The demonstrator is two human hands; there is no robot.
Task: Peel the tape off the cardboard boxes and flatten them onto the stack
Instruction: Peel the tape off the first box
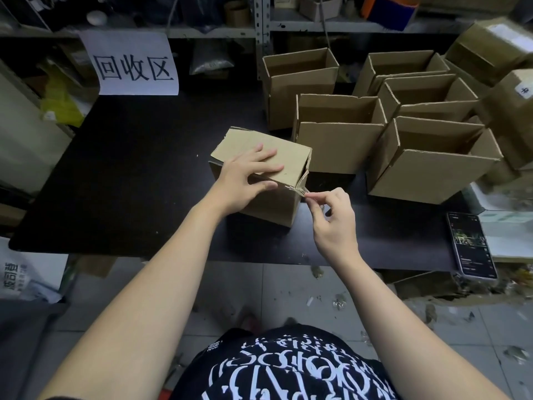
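A small closed cardboard box (pixel 291 163) stands on the black table (pixel 138 174) in front of me. My left hand (pixel 245 177) lies on its top, fingers spread flat across the flap and thumb along the near edge. My right hand (pixel 331 217) is just right of the box's near right corner. Its thumb and forefinger pinch the end of a clear tape strip (pixel 301 191) lifted from that corner. Several open cardboard boxes (pixel 340 140) stand behind and to the right.
A phone (pixel 470 246) lies at the table's right front edge. A white paper sign (pixel 132 64) hangs at the back left. More cartons (pixel 490 44) pile at the far right. Shelving runs behind the table. Tape scraps litter the tiled floor (pixel 317 298).
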